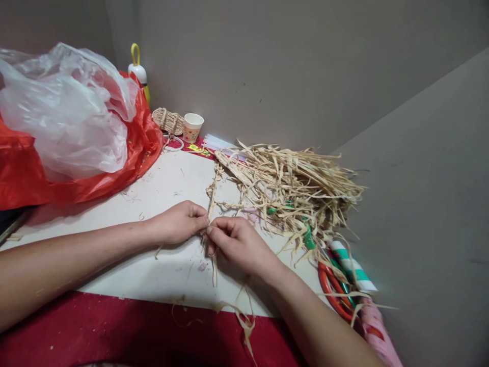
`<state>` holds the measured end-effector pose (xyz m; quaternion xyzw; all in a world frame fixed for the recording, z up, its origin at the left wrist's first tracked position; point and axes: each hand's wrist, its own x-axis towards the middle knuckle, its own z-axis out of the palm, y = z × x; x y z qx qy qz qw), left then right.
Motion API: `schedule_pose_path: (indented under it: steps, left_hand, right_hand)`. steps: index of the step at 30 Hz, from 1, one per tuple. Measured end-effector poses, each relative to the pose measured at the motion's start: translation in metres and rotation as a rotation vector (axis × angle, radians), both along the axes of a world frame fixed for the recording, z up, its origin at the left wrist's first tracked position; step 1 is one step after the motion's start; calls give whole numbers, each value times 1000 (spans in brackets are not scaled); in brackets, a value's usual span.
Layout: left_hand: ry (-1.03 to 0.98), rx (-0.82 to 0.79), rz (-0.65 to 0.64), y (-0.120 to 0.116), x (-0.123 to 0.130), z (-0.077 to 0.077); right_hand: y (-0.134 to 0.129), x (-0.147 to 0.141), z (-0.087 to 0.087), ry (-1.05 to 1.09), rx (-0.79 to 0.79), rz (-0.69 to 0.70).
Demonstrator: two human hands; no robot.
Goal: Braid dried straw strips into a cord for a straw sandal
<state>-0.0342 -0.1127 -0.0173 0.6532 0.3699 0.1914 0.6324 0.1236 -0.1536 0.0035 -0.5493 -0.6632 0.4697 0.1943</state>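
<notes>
A thin braided straw strand (211,196) runs from the far side of the white board (175,173) down to my hands. My left hand (181,221) is closed in a pinch on the strand from the left. Touching its fingertips, my right hand (237,242) pinches the same strand from the right. Loose straw ends hang below the fingers over the board. The exact grip between the fingertips is partly hidden. Just beyond my right hand lies a large heap of dry straw strips (298,183).
Red and clear plastic bags (76,117) bulge at the left. Near the wall are a yellow-topped bottle (138,71), a woven straw piece (167,121) and a paper cup (192,127). Tape-wrapped rolls (351,267) and red rings (333,290) sit at the right.
</notes>
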Motion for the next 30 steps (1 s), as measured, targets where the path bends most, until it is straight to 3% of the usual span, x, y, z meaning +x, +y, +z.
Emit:
schedule_pose_path:
  steps: [7,18,26,30]
  left_hand:
    - [-25,-131,29,-4,-1,6]
    - [-1,-70,67,-5,2,0]
    - [-72,-218,142,-11,4,6]
    - [-147,-331,208,-7,3,7]
  right_hand:
    - [-11,-5,-7,-296,329,5]
    - [-25,-14,2,-773,481,113]
    - [-33,-14,3,-795,517,214]
    - [-40,-13,16,-556,403,290]
